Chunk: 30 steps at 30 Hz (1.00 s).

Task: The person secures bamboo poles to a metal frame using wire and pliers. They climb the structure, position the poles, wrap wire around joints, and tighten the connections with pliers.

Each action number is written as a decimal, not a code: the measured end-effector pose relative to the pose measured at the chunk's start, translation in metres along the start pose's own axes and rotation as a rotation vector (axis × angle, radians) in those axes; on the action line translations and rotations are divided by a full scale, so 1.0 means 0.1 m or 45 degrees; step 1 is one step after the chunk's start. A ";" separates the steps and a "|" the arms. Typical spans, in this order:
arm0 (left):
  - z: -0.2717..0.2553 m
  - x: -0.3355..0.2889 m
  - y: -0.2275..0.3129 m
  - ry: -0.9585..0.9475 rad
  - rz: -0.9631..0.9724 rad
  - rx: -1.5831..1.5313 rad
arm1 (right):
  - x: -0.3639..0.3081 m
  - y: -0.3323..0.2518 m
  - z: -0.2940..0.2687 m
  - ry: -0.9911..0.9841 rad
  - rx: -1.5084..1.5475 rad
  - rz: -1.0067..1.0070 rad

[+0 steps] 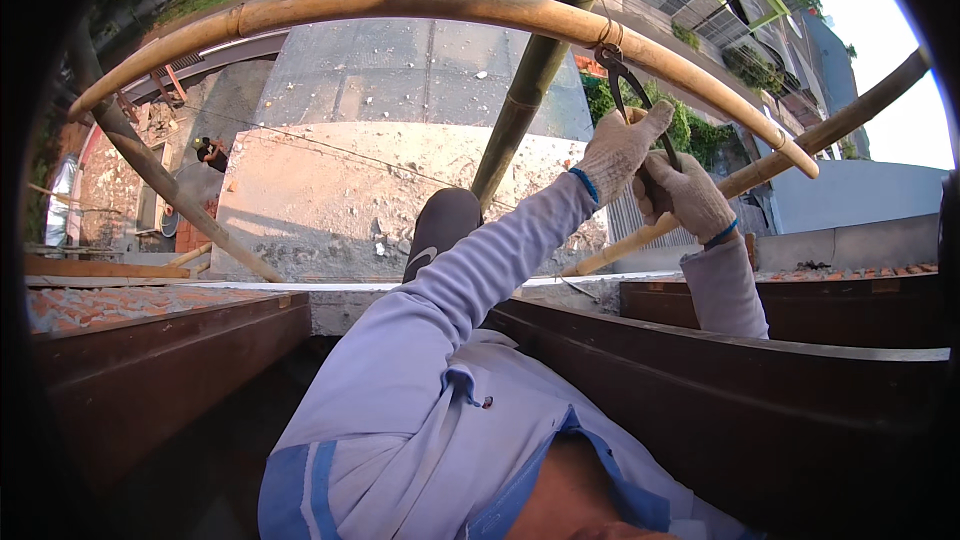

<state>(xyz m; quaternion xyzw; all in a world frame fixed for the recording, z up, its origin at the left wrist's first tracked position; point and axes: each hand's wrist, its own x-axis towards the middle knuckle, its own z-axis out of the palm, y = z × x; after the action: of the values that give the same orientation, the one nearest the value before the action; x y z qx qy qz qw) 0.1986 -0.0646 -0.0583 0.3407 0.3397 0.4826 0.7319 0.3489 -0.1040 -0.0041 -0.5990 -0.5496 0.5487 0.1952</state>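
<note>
Out ahead of me, a pair of dark end-cutting pincers has its jaws at a thin tie wire. That wire is wound round the long tan bamboo pole close to where a thicker green bamboo pole crosses it. My left hand, in a cream knitted glove with a blue cuff, is closed on one handle. Just right of it and slightly lower, my gloved right hand is closed round the other handle. The handle ends are partly hidden by the fingers.
Dark brown beams run on both sides of me, beside a concrete ledge. Far below lies a dusty roof strewn with rubble. Another person is down at the left. More bamboo poles slant across the right.
</note>
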 end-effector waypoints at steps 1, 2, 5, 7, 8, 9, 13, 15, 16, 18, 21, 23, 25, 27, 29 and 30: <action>-0.08 -0.01 0.00 -0.254 0.064 -0.158 | 0.01 0.10 0.00 -0.360 0.793 -0.021; -0.15 0.00 -0.01 -0.420 0.064 -0.292 | 0.03 0.20 0.02 -0.621 1.046 -0.111; -0.06 0.10 -0.16 -0.339 -0.175 -0.492 | 0.09 0.41 0.17 -0.532 0.961 -0.145; -0.08 0.21 -0.18 -0.234 -0.165 -0.334 | 0.12 0.42 0.24 -0.329 0.591 -0.348; -0.06 0.25 -0.18 -0.159 -0.162 -0.217 | 0.11 0.40 0.23 -0.124 0.271 -0.130; -0.06 0.26 -0.18 -0.028 -0.123 0.057 | 0.17 0.35 0.23 -0.056 -0.018 -0.201; -0.11 0.11 -0.11 0.168 0.028 0.542 | 0.29 0.44 0.23 0.366 -0.705 -0.417; -0.15 -0.02 -0.01 0.109 -0.039 0.519 | 0.34 0.52 0.20 0.372 -0.913 -0.671; -0.20 -0.12 0.01 0.016 -0.004 0.533 | 0.35 0.54 0.16 0.286 -1.040 -0.936; -0.43 -0.30 0.07 -0.116 0.090 0.637 | 0.38 0.59 0.14 -0.158 -0.194 -0.851; -0.74 -0.46 0.12 -0.370 0.292 0.636 | 0.47 0.62 0.20 -0.775 1.380 -0.232; -0.91 -0.52 0.08 -0.489 0.258 0.525 | 0.51 0.64 0.29 -1.036 1.388 -0.201; -1.04 -0.46 0.06 -0.479 0.136 0.257 | 0.51 0.65 0.39 -0.728 1.597 -0.156; -1.01 -0.29 0.04 -0.598 -0.060 -0.091 | 0.48 0.67 0.46 -0.785 1.675 -0.224; -0.82 -0.06 -0.05 -0.702 -0.065 -0.267 | 0.50 0.69 0.50 -0.821 1.586 -0.263; -0.70 0.03 -0.09 -0.631 -0.094 -0.275 | 0.50 0.69 0.48 -0.715 1.454 -0.249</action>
<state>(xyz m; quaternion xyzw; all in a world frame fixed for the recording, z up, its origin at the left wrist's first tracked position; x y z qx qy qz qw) 0.1464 -0.0523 -0.1042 0.3558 0.1091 0.3908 0.8419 0.3271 -0.1003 -0.0992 -0.1816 -0.2533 0.8704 0.3812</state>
